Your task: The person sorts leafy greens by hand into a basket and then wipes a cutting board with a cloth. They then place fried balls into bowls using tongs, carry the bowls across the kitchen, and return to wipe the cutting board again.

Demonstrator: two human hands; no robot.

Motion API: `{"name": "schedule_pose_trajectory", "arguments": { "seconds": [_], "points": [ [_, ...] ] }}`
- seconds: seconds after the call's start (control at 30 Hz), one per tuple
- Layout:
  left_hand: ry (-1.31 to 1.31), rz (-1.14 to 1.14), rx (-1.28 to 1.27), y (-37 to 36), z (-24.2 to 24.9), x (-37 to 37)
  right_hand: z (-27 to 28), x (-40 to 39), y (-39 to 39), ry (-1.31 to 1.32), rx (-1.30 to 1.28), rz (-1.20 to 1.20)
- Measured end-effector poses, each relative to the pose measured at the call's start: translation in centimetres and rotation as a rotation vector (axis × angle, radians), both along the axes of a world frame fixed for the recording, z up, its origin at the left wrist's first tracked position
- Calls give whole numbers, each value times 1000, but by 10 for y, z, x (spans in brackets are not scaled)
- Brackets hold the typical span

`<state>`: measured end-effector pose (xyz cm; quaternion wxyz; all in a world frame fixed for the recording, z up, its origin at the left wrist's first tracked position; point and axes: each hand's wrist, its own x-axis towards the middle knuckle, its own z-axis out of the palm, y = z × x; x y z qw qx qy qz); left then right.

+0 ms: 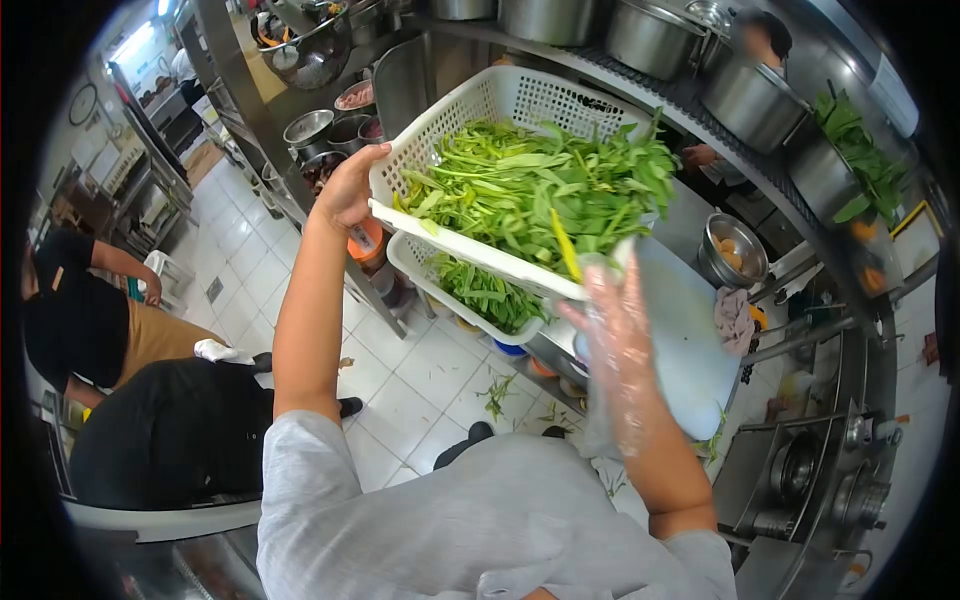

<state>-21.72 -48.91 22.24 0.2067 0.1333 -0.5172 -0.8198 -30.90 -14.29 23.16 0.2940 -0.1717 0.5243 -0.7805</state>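
My left hand [350, 190] is bare and grips the left end of a white plastic basket [470, 250], thumb over the rim. Green leafy stalks [540, 180] fill this basket, which tilts toward me. My right hand [612, 325] wears a clear plastic glove and is blurred, its fingers apart at the basket's near right corner. A yellow leaf [565, 245] hangs by the near rim, just beside the right fingertips. Below and partly hidden by it is a second white basket [415, 265] with more greens [490, 292].
A pale cutting board [690, 340] lies to the right, near a metal bowl [732, 250] and a crumpled cloth [735, 320]. Pots [650, 35] line the shelf above. Leaf scraps [495, 395] lie on the floor. One person [90, 300] stands at left, another [765, 40] behind the shelf.
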Motion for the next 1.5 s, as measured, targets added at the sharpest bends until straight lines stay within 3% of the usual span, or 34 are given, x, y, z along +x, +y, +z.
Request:
{"name": "schedule_pose_trajectory", "arguments": {
  "seconds": [0.1, 0.17, 0.23, 0.27, 0.3, 0.43, 0.5, 0.57, 0.6, 0.63, 0.7, 0.87, 0.93, 1.07, 1.2, 1.27, 1.33, 1.43, 1.5],
  "points": [
    [-111, -85, 114, -28, -50, -15, -34, 1, -32, 5, 71, 73],
    [-194, 48, 135, -32, -89, -29, -51, 2, -43, 33, 191, 61],
    [-227, 222, 170, -16, -91, -29, -76, 1, -47, 114, 121, 7],
    [-201, 217, 199, -21, -96, -29, -75, -5, -43, 331, 373, -26],
    [-178, 213, 226, -28, -101, -27, -74, -8, -40, 296, 401, -32],
    [-91, 403, -14, -30, -104, -13, -44, 3, -37, 157, 291, 24],
    [39, 440, -139, -43, -137, -5, -41, -5, -30, 130, 314, 95],
    [41, 410, -132, -29, -139, 21, -43, -7, -23, 152, 236, 160],
    [-104, 510, -911, -37, -157, 29, -42, -3, -23, 151, 256, 177],
    [-116, 522, -893, -25, -156, 39, -40, -1, -22, 218, 283, 138],
    [141, 427, 88, 2, -153, 57, -43, 2, -17, 286, 323, 118],
    [142, 621, 153, 49, -180, 105, -81, -17, 12, 354, 422, 14],
    [112, 653, 328, 70, -227, 109, -104, -33, 35, 426, 552, -52],
    [-220, 596, 721, 136, -301, 97, -126, -31, 69, 501, 685, -51],
    [-448, 333, 675, 201, -366, 71, -132, -16, 84, 448, 767, 79],
    [-557, 177, 665, 224, -368, 64, -136, -5, 90, 775, 1057, 275],
    [-639, -6, 597, 242, -406, 55, -152, 1, 98, 686, 1015, 327],
    [-757, -96, 527, 254, -397, 50, -161, 3, 109, 715, 1060, 497],
    [-797, -191, 497, 258, -438, 54, -165, 10, 108, 695, 1034, 584]
  ]
}}
